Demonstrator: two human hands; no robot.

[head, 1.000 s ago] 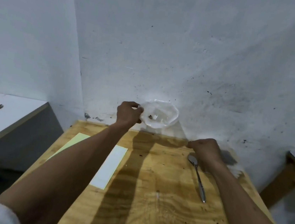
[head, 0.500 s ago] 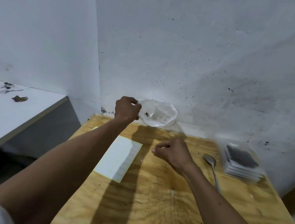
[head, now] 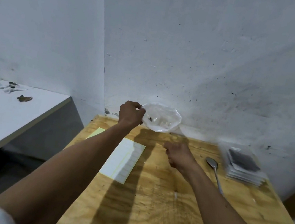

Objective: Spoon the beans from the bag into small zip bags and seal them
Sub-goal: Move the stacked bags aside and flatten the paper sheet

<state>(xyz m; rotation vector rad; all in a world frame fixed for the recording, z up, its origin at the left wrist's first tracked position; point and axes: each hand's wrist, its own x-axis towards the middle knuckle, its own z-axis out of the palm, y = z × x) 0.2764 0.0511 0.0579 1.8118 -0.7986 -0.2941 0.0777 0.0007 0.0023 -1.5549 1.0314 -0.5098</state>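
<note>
Now the left hand (head: 131, 114) held the clear bag (head: 161, 118) up by its rim, at the far edge of the tabletop (head: 150, 205) near the wall, its fingers curled tight on the plastic. Only a few dark beans (head: 150, 119) showed inside; the bag looked almost empty. The right hand (head: 179, 155) hung low over the wood, just below the bag and apart from it, its fingers loosely bent and holding nothing. The spoon (head: 214, 171) lay flat to the right of that hand, bowl pointing away toward the wall and handle pointing back at the person. So the right hand was the nearer one and would likely take it by the handle. Past the spoon sat a stack of small zip bags (head: 244, 165), the top one dark with beans. A white sheet (head: 124, 160) lay under the left arm
</note>
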